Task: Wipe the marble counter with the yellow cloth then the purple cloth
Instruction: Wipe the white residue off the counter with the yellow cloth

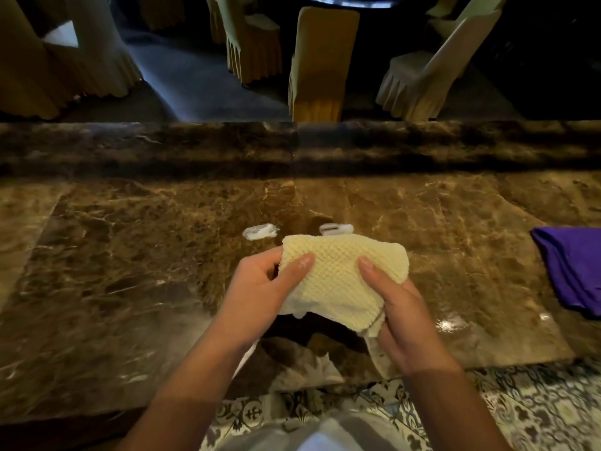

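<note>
A pale yellow waffle-weave cloth [341, 278] is held folded above the brown marble counter [130, 271], near its front edge. My left hand [260, 288] grips the cloth's left side with the thumb on top. My right hand [400, 314] grips its lower right side, thumb pressed on the top face. A purple cloth [572, 268] lies crumpled on the counter at the far right, apart from both hands. Two white foamy smears, the left smear [260, 231] and the right smear [335, 228], sit on the marble just beyond the yellow cloth.
A raised marble ledge [292, 148] runs along the counter's far side. Beyond it stand several chairs with pale fabric covers [322, 60]. A wet glint [450, 323] shows right of my right hand. Patterned floor tiles [520, 411] lie below the counter's near edge.
</note>
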Available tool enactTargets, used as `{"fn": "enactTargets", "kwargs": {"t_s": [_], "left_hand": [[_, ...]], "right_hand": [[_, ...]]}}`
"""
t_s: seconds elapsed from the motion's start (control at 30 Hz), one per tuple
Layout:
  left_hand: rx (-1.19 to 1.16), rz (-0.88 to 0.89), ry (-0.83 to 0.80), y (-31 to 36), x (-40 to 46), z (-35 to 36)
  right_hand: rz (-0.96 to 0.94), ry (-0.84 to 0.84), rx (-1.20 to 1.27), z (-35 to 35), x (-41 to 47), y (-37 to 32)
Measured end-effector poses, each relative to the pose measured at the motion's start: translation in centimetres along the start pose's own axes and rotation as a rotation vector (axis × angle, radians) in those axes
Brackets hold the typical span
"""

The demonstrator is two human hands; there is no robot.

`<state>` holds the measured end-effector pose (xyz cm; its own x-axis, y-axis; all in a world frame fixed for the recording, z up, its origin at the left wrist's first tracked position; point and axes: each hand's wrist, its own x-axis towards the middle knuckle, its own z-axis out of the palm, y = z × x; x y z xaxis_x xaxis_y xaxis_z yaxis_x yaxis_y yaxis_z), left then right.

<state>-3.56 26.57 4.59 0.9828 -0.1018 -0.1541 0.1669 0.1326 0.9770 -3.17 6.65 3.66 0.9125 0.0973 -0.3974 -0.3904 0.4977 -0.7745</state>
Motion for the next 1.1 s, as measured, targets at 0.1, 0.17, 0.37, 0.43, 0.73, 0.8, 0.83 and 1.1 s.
{"fn": "enactTargets", "kwargs": {"t_s": [0.1,0.17,0.37,0.43,0.73,0.8,0.83,1.1], "left_hand": [[-0.009,-0.032,0.056,-0.9,0.4,-0.4],[-0.036,-0.025,0.078,-1.3,0.8,-0.3],[-0.053,-0.010,0.164,-2.7,1.4,0.7],[0.002,-0.009,0.170,-2.9,1.7,0.9],[1.156,0.044,0.454,-5.9,4.1,-9.2],[1.309,-0.052,0.491,-7.3,4.5,-12.0],[1.332,-0.080,0.495,-8.0,4.6,-13.0],[1.479,-0.171,0.510,-11.1,5.8,-15.5]], "right_hand": [[0.002,0.008,-0.021,0.3,0.5,0.3],[0.001,-0.005,-0.041,0.3,0.9,0.2],[0.015,-0.031,-0.117,-1.0,2.5,-0.9],[0.006,-0.064,-0.196,-1.4,3.2,-1.9],[-0.701,-0.073,-1.468,-5.3,9.6,-6.8],[-0.546,-0.160,-1.753,-6.5,10.4,-5.6],[-0.446,-0.188,-1.846,-7.4,10.3,-4.7],[-0.396,-0.094,-1.808,-9.3,10.2,0.9]]}}
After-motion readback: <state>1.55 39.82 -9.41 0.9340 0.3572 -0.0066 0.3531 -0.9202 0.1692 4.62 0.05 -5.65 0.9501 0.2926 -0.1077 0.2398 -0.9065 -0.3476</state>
